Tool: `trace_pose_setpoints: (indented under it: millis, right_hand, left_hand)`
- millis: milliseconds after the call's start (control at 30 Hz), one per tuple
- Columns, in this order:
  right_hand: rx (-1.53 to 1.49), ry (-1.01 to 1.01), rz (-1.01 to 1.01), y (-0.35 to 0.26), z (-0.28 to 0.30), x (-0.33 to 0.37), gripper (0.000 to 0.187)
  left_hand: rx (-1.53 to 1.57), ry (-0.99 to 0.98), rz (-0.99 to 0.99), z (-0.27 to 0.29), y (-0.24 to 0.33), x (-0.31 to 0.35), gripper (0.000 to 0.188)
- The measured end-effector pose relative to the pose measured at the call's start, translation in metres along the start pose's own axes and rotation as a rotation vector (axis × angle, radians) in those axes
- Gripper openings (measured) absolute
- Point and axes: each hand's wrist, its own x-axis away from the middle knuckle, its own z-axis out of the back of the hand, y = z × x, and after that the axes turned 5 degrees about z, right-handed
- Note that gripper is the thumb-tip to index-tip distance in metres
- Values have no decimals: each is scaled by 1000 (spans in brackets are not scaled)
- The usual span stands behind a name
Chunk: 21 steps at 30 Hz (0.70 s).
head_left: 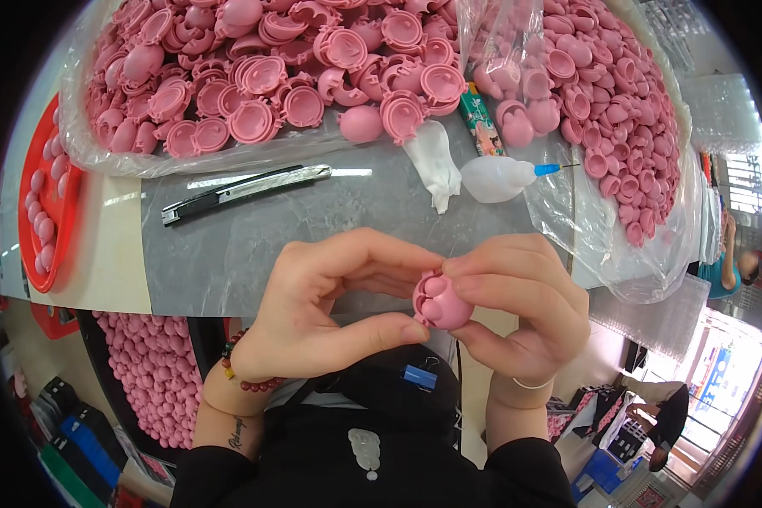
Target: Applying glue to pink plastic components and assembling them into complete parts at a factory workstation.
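Note:
Above the table's near edge, both of my hands hold one small pink plastic shell (447, 306). It is round, with its hollow, lobed side turned to the left. My left hand (317, 309) grips the rim of this shell between fingertips and thumb. Around the smooth domed side close the fingers and thumb of my right hand (529, 309). Beyond them on the grey tabletop lie a utility knife (245, 193), a crumpled white tissue (435, 165) and a soft white squeeze bottle (495, 180) with a blue needle tip.
Clear plastic bags (93, 157) of pink shell pieces (254, 118) line the far side; smaller pink pieces (626, 127) spread at right. A green patterned stick-shaped object (480, 123) lies by the bottle. A red tray (66, 203) holds pink balls. Below left, a bin contains pink balls (154, 381).

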Motion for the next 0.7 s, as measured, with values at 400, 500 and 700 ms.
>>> trace_pose_setpoints:
  millis: [400,500,700]
  right_hand:
    - [373,45,284,5,-20,9,26]
    - [344,41,259,4,-23,12,19]
    - [214,47,268,4,-21,8,23]
  left_hand:
    - [165,15,67,1,0,3,36]
    - [187,-15,122,1,3,3,36]
    - [262,40,265,-2,9,1,46]
